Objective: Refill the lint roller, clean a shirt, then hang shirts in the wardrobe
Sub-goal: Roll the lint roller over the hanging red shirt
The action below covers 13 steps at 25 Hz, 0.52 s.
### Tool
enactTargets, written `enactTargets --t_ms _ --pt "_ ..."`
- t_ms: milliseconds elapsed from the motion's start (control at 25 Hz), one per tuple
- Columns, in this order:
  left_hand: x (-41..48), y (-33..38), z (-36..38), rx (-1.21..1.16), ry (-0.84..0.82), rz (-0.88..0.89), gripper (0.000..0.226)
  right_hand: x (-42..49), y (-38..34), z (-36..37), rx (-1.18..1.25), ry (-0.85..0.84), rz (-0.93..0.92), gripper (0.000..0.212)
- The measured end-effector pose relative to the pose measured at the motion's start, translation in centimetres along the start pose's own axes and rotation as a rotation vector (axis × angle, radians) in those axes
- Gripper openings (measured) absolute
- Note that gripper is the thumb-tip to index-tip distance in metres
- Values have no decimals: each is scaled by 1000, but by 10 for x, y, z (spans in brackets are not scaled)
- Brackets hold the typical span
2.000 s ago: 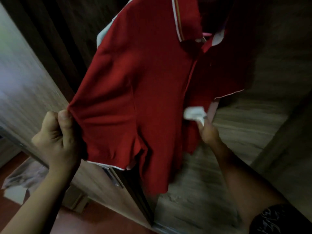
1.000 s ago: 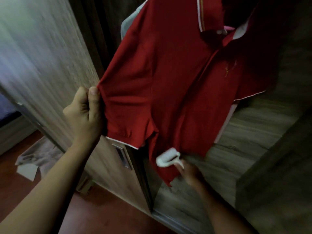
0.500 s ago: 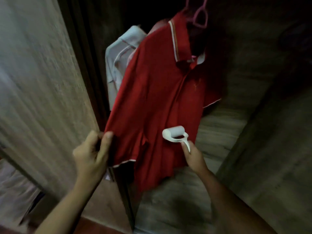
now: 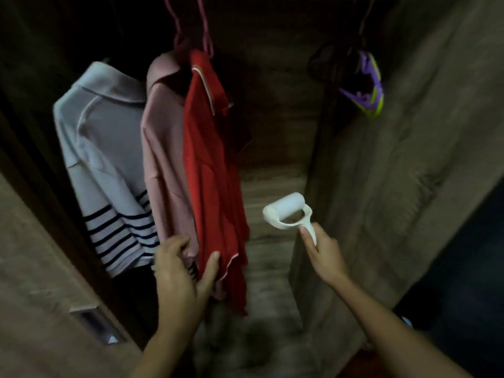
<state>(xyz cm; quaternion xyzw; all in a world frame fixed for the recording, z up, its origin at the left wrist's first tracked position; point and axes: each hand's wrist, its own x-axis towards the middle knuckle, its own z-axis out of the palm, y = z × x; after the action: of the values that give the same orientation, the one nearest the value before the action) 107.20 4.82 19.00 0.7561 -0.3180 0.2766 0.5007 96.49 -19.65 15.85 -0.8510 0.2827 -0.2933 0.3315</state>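
A red polo shirt (image 4: 212, 170) hangs edge-on from a pink hanger (image 4: 191, 25) inside the wardrobe. My left hand (image 4: 180, 271) is at its lower hem, thumb against the red cloth and fingers spread on the pink shirt (image 4: 163, 165) behind it. My right hand (image 4: 323, 255) grips the handle of a white lint roller (image 4: 286, 211), held in the air to the right of the red shirt and not touching it.
A grey-blue shirt with navy stripes (image 4: 106, 170) hangs furthest left. A purple and green item (image 4: 368, 88) hangs at the upper right. Wooden wardrobe walls (image 4: 387, 165) close in on both sides, with the door edge (image 4: 41, 268) at lower left.
The red shirt has swung from facing me to hanging edge-on. My left hand has loosened its pinch on the sleeve. The roller has come off the cloth and moved right.
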Motion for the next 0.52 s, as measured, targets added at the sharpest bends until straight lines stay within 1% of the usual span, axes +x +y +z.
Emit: enactTargets --t_ms 40,80,120,160,200,320,400,520 --pt "-6 7 6 1 68 75 40 -10 9 -9 -11 7 19 32" --pt "-11 16 12 2 122 159 41 -20 16 -18 -19 9 35 32" --pt "-16 27 18 -12 122 224 40 -29 24 -26 -29 12 49 33" --pt "-23 40 27 -42 58 262 40 -40 32 -37 -47 20 64 35" --pt "-30 54 38 -73 -45 273 42 -52 39 -49 -61 30 75 39" --pt "-64 92 77 -122 -406 201 52 -96 63 -91 -81 59 112 48" --pt "-98 113 105 -127 -551 194 57 -136 80 -124 -127 79 167 43" --pt "-161 157 139 -138 -700 215 56 -217 118 -183 -199 99 257 31"
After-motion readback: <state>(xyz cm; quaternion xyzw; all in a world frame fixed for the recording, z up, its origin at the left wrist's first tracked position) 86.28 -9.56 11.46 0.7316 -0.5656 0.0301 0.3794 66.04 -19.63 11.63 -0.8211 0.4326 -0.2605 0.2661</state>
